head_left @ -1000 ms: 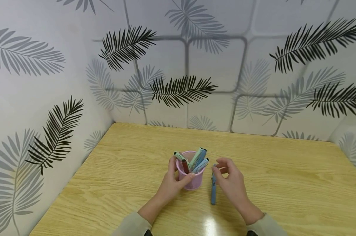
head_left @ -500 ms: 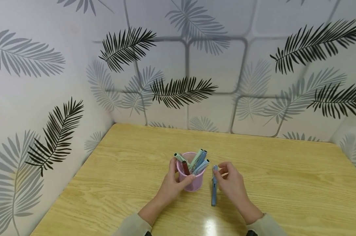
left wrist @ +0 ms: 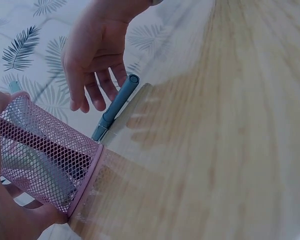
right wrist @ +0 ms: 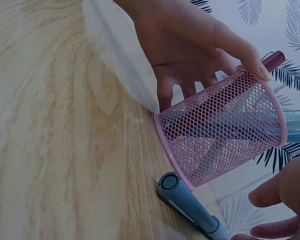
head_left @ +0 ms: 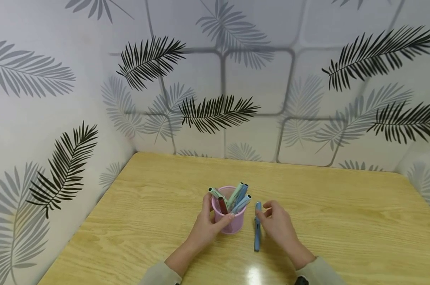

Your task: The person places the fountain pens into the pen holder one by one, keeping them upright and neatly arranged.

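My left hand grips a pink mesh pen cup from its left side, the thumb across its front. The cup stands upright on the table. Inside lean several pens, among them a dark red pen, a light green pen and a light blue pen. To the right of the cup a blue pen lies on the table, pointing away from me. My right hand is over its far end with loosely bent fingers. In the head view the thumb overlaps this pen; whether it touches is unclear.
The wooden table runs back to a wall with a leaf pattern. Another patterned wall closes off the left side.
My right hand has drawn slightly back toward me, and more of the blue pen's far end shows. The left hand and the cup have stayed put; the head view has shifted a little.
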